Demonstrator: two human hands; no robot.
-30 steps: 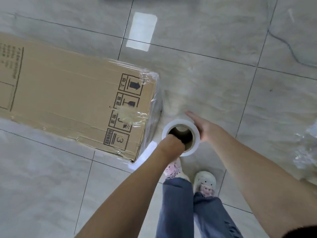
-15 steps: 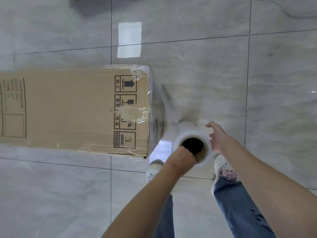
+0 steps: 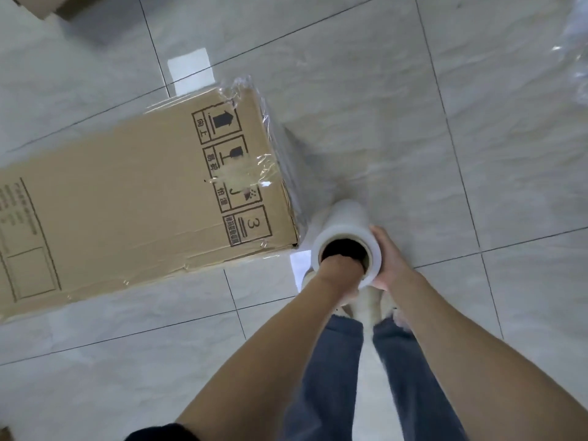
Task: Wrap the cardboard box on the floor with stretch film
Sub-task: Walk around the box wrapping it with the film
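Bare floor (image 3: pixel 397 106) lies open to the right and far side of the cardboard box (image 3: pixel 133 202), which fills the left. Loose film (image 3: pixel 572 58) lies far right. The stretch film roll (image 3: pixel 345 237) is held just off the box's right end — left hand (image 3: pixel 337 268) curled inside its core, right hand (image 3: pixel 386 259) now flat against its side, where earlier it hovered apart.

Both hands, left hand (image 3: pixel 339 265) and right hand (image 3: pixel 389 262), hold the film roll (image 3: pixel 345 227) beside the cardboard box (image 3: pixel 133 198).
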